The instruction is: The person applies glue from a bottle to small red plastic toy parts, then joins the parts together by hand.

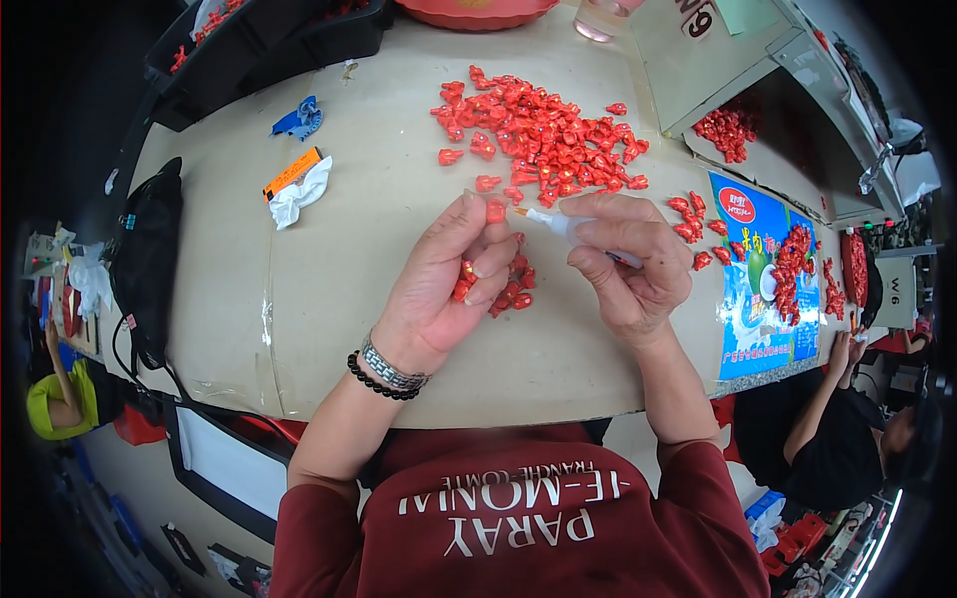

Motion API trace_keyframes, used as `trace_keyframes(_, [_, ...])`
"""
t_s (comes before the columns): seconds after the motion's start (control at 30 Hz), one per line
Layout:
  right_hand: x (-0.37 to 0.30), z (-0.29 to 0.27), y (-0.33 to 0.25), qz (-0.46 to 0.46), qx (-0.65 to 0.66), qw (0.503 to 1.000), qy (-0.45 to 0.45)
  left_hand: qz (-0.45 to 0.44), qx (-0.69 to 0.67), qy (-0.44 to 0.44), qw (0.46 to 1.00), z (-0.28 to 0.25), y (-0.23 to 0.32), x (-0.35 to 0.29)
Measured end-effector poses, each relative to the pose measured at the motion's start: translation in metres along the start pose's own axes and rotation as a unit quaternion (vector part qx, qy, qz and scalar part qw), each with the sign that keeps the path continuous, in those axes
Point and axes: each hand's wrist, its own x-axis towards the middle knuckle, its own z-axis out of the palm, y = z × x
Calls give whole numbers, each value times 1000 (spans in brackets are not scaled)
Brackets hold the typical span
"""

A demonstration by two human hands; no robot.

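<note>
My left hand (pixel 447 274) is raised over the table, its thumb and forefinger pinching a small red plastic piece (pixel 495 211). More red pieces (pixel 464 286) show in the curled fingers of that hand. In my right hand (pixel 638 261) is a white paint marker (pixel 551 221), held level with its orange-brown tip pointing left, close to the pinched piece. Whether the tip touches it I cannot tell. Below and between the hands lies a small cluster of red pieces (pixel 513 295). Beyond them spreads a big loose pile of similar pieces (pixel 558 135), some with shiny dots.
Far left stand black trays (pixel 259 60) holding red pieces. An orange strip (pixel 292 173), white tissue (pixel 302 194) and blue scrap (pixel 299 120) lie left. A black bag (pixel 147 259) sits on the left edge. Right are a metal shelf (pixel 718 70), blue printed sheet (pixel 743 309) and a co-worker (pixel 837 419).
</note>
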Motion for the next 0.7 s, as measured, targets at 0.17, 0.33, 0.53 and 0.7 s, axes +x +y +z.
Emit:
trace_keyframes(0.17, [1,-1,0,-15,-4,1000,-4,34,38,-10,999,0,-2,0])
trace_keyframes(0.33, [0,-1,-3,-2,-6,1000,-4,58,75,-15,995,3,-3,-1])
trace_keyframes(0.53, [0,-3,-2,-20,-8,1000,-1,70,85,-16,994,3,-3,-1])
trace_keyframes(0.7, [1,-1,-2,-11,-2,1000,-2,77,92,-11,993,4,-3,-2])
